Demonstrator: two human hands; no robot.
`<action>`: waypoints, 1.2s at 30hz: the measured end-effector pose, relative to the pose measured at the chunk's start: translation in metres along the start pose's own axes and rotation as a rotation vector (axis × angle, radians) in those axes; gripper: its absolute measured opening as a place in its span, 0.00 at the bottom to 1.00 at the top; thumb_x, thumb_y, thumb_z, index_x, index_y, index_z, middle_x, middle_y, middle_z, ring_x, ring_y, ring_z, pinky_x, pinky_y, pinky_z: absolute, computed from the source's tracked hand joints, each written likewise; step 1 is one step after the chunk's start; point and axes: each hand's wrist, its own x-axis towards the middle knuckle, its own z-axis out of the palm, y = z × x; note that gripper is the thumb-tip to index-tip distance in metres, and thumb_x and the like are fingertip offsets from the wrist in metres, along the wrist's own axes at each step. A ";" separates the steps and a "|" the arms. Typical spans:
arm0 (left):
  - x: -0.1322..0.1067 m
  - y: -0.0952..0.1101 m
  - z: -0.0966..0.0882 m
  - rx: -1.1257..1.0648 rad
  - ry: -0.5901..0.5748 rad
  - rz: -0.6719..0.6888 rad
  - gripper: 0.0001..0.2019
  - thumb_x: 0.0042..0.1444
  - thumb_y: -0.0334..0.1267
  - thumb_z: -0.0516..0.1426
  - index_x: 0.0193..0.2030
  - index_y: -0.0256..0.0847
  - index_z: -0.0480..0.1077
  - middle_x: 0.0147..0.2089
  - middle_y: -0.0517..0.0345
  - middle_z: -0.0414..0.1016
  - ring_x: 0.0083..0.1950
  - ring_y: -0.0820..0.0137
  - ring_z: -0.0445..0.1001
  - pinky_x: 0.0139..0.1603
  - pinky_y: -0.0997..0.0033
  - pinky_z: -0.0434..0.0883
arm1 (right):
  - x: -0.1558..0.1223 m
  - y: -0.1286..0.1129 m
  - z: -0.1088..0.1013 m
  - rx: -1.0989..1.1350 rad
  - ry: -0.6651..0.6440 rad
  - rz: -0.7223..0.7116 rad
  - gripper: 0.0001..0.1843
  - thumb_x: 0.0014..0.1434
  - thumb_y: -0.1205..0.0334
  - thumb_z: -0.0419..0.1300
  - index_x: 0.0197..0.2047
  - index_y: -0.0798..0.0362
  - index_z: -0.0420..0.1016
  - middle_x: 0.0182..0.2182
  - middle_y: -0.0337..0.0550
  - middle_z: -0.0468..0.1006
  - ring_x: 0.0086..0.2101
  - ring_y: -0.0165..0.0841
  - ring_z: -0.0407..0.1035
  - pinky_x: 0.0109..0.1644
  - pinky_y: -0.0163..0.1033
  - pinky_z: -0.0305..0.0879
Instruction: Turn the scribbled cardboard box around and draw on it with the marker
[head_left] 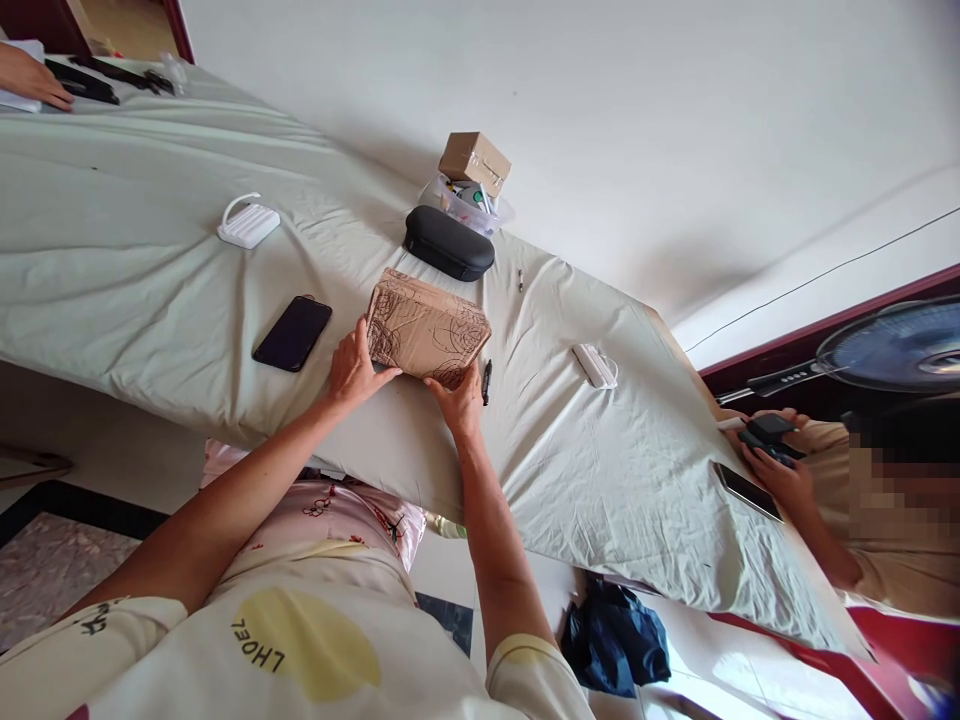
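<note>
A brown cardboard box [429,325] with dark scribbled loops rests on the cloth-covered table in front of me. My left hand [356,368] grips its left near corner, thumb along the near edge. On the right near corner, my right hand [459,398] holds it the same way, fingers partly hidden behind the side. A black marker pen [487,382] lies just right of my right hand. To the left of the box is a dark smartphone [292,333], screen up. Behind the box sits a black zip case [448,243].
A clear plastic tub [495,218] carrying a small carton [474,160] stands against the wall. White cable-fitted blocks [251,226] [596,366] lie left and right. At the right end, a person [787,470] holds a dark device near another phone [748,490]; another person's hand [37,75] is far left.
</note>
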 end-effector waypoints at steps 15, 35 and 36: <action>0.001 -0.010 -0.004 -0.114 0.130 0.011 0.48 0.58 0.62 0.66 0.75 0.37 0.54 0.64 0.33 0.74 0.61 0.47 0.76 0.63 0.49 0.72 | 0.009 0.002 -0.011 0.174 0.051 -0.039 0.45 0.60 0.48 0.68 0.75 0.48 0.58 0.31 0.32 0.68 0.31 0.30 0.65 0.39 0.38 0.69; 0.002 -0.015 -0.001 -0.193 0.101 0.243 0.32 0.70 0.53 0.54 0.74 0.39 0.60 0.73 0.34 0.63 0.72 0.50 0.67 0.67 0.51 0.73 | 0.003 -0.013 -0.028 0.206 0.138 -0.180 0.19 0.69 0.45 0.59 0.41 0.50 0.81 0.29 0.39 0.75 0.31 0.32 0.69 0.40 0.40 0.69; 0.002 -0.015 0.000 -0.170 0.074 0.255 0.32 0.70 0.54 0.55 0.74 0.40 0.60 0.76 0.34 0.58 0.76 0.47 0.62 0.72 0.46 0.68 | 0.001 -0.014 -0.025 0.218 0.120 -0.194 0.18 0.69 0.45 0.59 0.42 0.50 0.81 0.30 0.40 0.76 0.30 0.33 0.70 0.40 0.41 0.70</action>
